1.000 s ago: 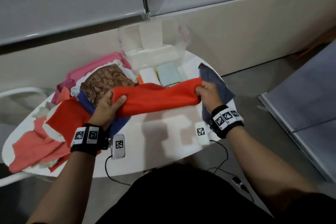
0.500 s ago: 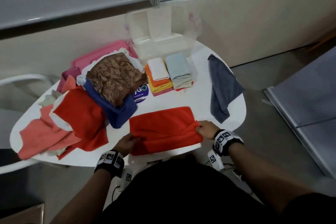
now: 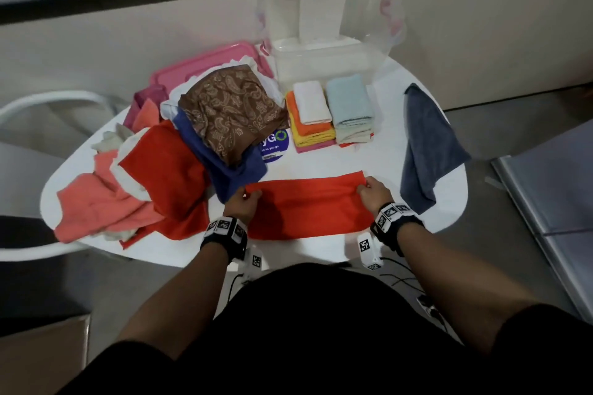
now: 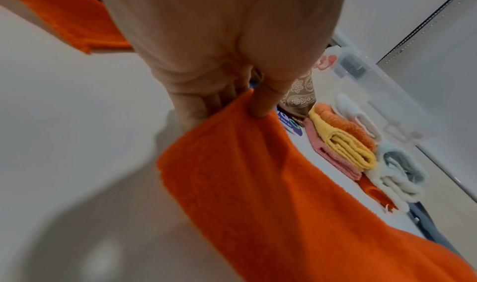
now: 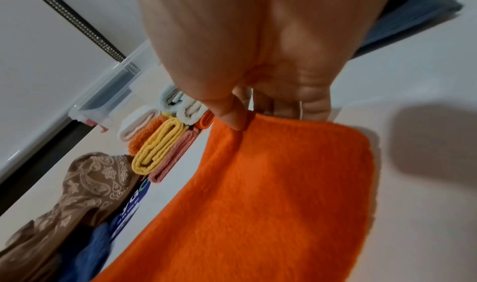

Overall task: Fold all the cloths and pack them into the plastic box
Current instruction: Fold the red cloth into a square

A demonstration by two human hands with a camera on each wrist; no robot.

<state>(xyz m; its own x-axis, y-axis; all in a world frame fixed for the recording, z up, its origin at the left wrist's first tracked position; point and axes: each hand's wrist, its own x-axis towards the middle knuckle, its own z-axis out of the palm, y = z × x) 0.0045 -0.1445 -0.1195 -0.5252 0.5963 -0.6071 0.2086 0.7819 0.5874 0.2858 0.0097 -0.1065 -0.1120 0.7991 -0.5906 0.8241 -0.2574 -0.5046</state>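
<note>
I have both hands on the orange-red cloth [image 3: 308,205], one at each far corner. My left hand [image 3: 241,206] pinches the left corner, thumb on top and fingers curled beneath it, as the left wrist view shows. My right hand [image 3: 373,194] pinches the right corner the same way, thumb pressed down on the hem. Both forearms reach forward from the near edge of the tabletop [image 3: 324,160], roughly parallel, knuckles up, each wrist wearing a black band with square coded markers.

The cloth lies flat at the near edge of the tabletop as a folded band, its long axis running left to right between my hands.

Beyond it, toward the middle of the tabletop, a round blue sticker [image 3: 275,146] reads in part "yGO" with "as you go" beneath; the rest is covered by the pile. Just right of the sticker stand two stacks of folded cloths [image 3: 330,115]: white on orange, yellow and pink, and beside it pale blue on cream. Behind them, at the far edge, sits the clear plastic box [image 3: 324,58], with its pink lid [image 3: 205,64] lying to its left.

To the left, a loose pile of unfolded cloths [image 3: 167,163] spreads to the left edge, a brown paisley cloth [image 3: 231,109] on top, over a dark blue one, a red one and salmon ones. A grey-blue cloth [image 3: 428,144] hangs over the right edge.
</note>
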